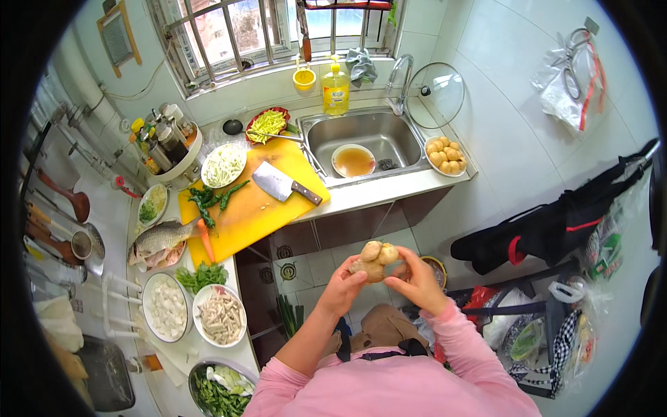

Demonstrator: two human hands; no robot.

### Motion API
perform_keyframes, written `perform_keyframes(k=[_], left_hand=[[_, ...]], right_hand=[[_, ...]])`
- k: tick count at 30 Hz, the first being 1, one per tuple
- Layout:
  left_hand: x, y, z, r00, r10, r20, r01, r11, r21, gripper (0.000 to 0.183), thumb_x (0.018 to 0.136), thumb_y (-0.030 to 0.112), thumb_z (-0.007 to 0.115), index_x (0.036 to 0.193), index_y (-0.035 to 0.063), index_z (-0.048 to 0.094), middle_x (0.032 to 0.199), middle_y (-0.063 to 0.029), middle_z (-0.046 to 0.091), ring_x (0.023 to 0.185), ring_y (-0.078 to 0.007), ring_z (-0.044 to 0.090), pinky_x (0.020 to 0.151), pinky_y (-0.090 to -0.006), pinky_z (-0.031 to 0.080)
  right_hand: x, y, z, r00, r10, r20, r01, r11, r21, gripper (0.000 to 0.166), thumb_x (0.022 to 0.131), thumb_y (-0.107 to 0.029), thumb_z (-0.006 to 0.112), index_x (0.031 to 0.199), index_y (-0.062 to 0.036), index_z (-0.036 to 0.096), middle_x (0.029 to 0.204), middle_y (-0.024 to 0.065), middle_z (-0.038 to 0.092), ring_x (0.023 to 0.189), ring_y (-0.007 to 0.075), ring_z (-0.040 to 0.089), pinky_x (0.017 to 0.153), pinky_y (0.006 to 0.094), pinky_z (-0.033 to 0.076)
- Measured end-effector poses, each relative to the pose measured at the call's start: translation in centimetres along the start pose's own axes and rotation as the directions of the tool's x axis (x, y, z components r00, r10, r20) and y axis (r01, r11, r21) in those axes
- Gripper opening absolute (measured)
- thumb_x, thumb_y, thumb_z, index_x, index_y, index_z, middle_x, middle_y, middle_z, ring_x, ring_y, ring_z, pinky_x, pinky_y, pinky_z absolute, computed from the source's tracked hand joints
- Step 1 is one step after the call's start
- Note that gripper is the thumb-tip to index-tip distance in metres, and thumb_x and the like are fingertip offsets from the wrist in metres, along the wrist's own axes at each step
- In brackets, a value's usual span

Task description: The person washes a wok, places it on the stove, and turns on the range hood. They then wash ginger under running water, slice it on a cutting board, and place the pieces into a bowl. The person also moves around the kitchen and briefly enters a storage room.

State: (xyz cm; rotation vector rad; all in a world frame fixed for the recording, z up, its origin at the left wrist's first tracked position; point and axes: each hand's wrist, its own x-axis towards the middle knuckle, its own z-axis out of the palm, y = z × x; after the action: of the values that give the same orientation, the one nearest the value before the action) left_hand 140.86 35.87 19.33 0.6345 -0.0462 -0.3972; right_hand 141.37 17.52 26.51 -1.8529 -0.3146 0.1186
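Note:
Held up over the floor in front of me is a knobby piece of ginger root (371, 263). My left hand (338, 289) grips its left side between thumb and fingers. At its right end are the thumb and fingertips of my right hand (419, 284), curved around it. Beyond my hands, a cleaver (273, 181) with a wooden handle lies on the yellow cutting board (260, 224). Several green chili peppers (206, 200) and a carrot (206, 240) rest toward the board's left side. A whole fish (161, 238) lies on a plate beside it.
The steel sink (385, 138) contains a bowl of cloudy liquid (354, 160). To its right sits a bowl of small potatoes (445, 156). Bowls of white cubes (165, 307), sliced mushrooms (220, 316) and chopped greens (221, 388) line the left counter. Bags (521, 323) hang on my right.

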Motion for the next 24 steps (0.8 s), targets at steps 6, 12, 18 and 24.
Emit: perform_keyframes(k=[6,12,18,24], left_hand=[[8.3,4.1,-1.8,0.986,0.162,-0.037,-0.133,0.902,0.412,0.050,0.082,0.019,0.067,0.123,0.0038,0.044,0.112,-0.0064,0.054,0.103,-0.0142,0.053,0.088,-0.0292,0.043],[21.8,8.5,-2.6,0.979,0.195,0.050,-0.135,0.451,0.882,0.048,0.081,0.029,0.067,0.116,0.0025,0.047,0.098,-0.0086,0.056,0.091,-0.0128,0.055,0.081,-0.0276,0.045],[34.6,11.7,-4.6,0.997,0.064,0.045,-0.065,0.362,0.930,0.053,0.075,0.040,0.072,0.104,0.0018,0.050,0.091,-0.0130,0.059,0.083,-0.0200,0.060,0.073,-0.0308,0.047],[43.4,12.4,-6.4,0.999,0.008,0.037,-0.038,0.258,0.965,0.049,0.079,0.040,0.067,0.108,0.0028,0.053,0.095,-0.0134,0.061,0.088,-0.0216,0.061,0.074,-0.0329,0.048]], right_hand=[[11.4,5.8,1.9,0.989,0.023,-0.146,0.002,0.985,0.172,0.033,0.079,-0.018,0.068,0.104,-0.0027,0.053,0.096,0.0059,0.058,0.081,0.0118,0.054,0.069,0.0252,0.046],[23.0,8.8,-2.8,0.999,-0.046,0.019,0.040,0.974,0.223,0.033,0.080,-0.015,0.064,0.107,-0.0032,0.050,0.096,0.0068,0.057,0.088,0.0120,0.054,0.075,0.0272,0.046],[34.9,12.4,-9.4,0.972,-0.018,0.234,-0.026,0.983,0.184,0.028,0.085,-0.017,0.058,0.109,-0.0049,0.048,0.095,0.0052,0.055,0.085,0.0101,0.052,0.074,0.0251,0.043],[42.5,17.3,-11.7,0.980,0.073,0.184,-0.089,0.993,0.081,0.022,0.090,-0.021,0.052,0.101,-0.0030,0.052,0.090,0.0060,0.055,0.082,0.0121,0.052,0.075,0.0252,0.043]])
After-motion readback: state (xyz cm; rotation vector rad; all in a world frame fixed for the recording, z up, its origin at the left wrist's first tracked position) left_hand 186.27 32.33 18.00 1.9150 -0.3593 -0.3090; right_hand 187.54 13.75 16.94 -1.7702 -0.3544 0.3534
